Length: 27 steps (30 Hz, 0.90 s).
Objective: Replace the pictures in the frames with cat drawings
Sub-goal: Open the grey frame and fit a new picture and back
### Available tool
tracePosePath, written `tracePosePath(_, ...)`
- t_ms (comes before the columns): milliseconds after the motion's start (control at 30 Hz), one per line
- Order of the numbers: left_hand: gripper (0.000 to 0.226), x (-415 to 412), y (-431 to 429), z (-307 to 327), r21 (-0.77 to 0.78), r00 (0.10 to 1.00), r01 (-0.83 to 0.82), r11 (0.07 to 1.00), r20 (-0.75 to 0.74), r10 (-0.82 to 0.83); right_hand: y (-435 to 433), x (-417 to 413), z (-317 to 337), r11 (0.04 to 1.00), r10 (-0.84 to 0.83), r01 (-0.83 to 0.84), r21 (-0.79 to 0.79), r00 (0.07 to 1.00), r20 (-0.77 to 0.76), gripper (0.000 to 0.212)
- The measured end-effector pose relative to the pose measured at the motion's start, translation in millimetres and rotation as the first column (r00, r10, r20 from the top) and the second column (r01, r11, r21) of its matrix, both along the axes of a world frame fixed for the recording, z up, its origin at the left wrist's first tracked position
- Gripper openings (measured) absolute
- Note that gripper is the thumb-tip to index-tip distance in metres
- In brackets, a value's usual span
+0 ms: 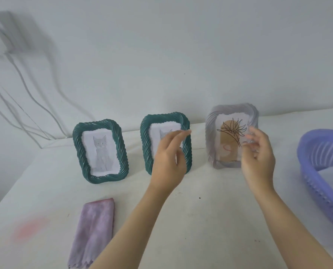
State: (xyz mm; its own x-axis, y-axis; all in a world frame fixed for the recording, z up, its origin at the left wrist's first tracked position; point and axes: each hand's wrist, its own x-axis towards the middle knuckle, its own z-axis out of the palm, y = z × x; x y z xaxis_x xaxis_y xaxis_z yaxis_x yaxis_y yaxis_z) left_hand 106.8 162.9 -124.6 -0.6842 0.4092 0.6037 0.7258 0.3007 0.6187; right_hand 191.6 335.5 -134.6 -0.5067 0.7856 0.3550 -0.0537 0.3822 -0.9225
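Since only the grey frame (227, 144) lacks a cat, left hand (169, 162) and right hand (259, 160), fingers (178, 135) loosely spread and empty, should grip its side edges before lifting.

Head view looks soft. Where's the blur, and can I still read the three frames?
Head view: left green frame sharp, a cat drawing; middle green frame partly hidden by the left hand, cat ears show; in the pale frame the plant sketch is legible, though the right hand is motion-blurred; far-left wall cables smeared.
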Motion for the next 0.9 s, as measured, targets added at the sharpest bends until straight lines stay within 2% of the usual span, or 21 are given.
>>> tracePosePath(100, 0.059, 15, 27, 0, -0.035, 0.971, 0.161, 0.986, 0.183, -0.152, 24, 4, -4, 0.996, -0.076, 0.071, 0.054, 0.993, 0.091, 0.047)
tracePosePath(167, 0.068, 21, 42, -5, -0.089, 0.927, 0.23, 0.969, 0.323, -0.191, 35, 2, -5, 0.999, 0.022, -0.015, -0.05, 0.989, 0.147, 0.05)
tracePosePath(267, 0.077, 25, 56, -10, -0.133, 0.862, 0.285, 0.949, 0.469, -0.193, 41, 5, -4, 0.954, 0.188, -0.165, -0.252, 0.98, 0.067, 0.053)
tracePosePath(400, 0.078, 25, 61, -13, -0.083, 0.787, 0.25, 0.965, 0.597, -0.153, 46, 14, -2, 0.928, 0.224, -0.205, -0.31, 0.974, 0.027, 0.057)
tracePosePath(600, 0.071, 36, 47, -5, 0.035, 0.764, 0.165, 0.986, 0.628, -0.15, 38, 37, 1, 0.86, 0.301, -0.315, -0.403, 0.949, -0.099, 0.055)
tracePosePath(700, 0.066, 45, 33, -1, 0.063, 0.736, 0.161, 0.985, 0.657, -0.163, 25, 54, 8, 0.853, 0.271, -0.313, -0.417, 0.95, -0.158, 0.051)
tracePosePath(767, 0.064, 51, 26, 3, 0.056, 0.729, 0.166, 0.985, 0.665, -0.161, 12, 68, 13, 0.877, 0.241, -0.293, -0.381, 0.954, -0.18, 0.047)
tracePosePath(900, 0.057, 75, 17, 23, 0.082, 0.769, 0.139, 0.987, 0.619, -0.159, -17, 91, 19, 0.925, 0.243, -0.286, -0.25, 0.951, -0.189, 0.042)
